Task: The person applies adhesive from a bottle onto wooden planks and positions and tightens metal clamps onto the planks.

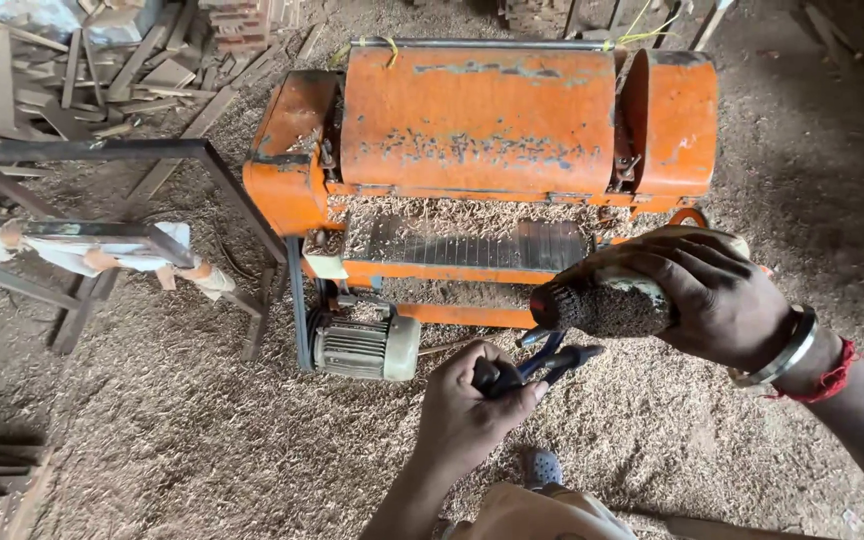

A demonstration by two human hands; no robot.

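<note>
Nearest, one left hand [472,410] is closed around one pair of dark-handled pliers [537,362], jaws pointing right; just beyond it, one right hand [712,295] grips one sawdust-coated cylindrical tool [602,300] pointing left, a metal bangle [790,350] at its wrist; farther off, one orange machine [482,130] with one grey motor [362,347] stands on sawdust floor [152,420].
</note>
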